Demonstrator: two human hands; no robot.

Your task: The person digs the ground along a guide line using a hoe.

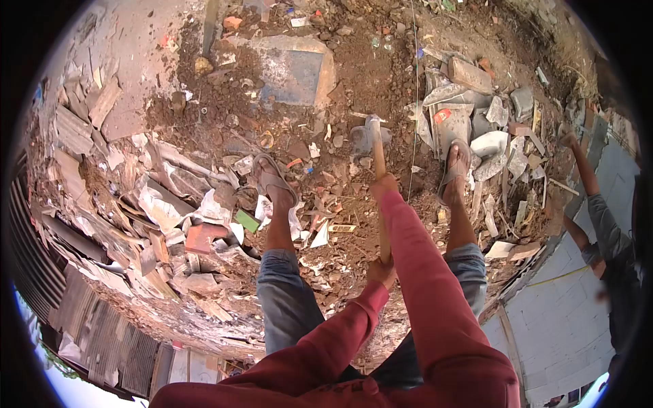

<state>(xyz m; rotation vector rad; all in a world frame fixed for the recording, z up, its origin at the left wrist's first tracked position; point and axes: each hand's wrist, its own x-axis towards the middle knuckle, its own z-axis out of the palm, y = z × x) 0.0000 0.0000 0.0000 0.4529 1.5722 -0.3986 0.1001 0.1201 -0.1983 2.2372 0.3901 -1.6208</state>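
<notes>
A long wooden handle runs up and away from my body, with a metal hoe head at its far end, resting on the brown soil. My right hand is wrapped round the handle a little below the head. Nearer my body, my left hand grips the lower end. Both arms are in red sleeves, and the handle passes between my two sandalled feet.
Broken concrete and stones lie by my right foot. Wood scraps and a red brick are piled left. Ahead is a blue-grey slab. Another person is at the right edge, near a grey wall.
</notes>
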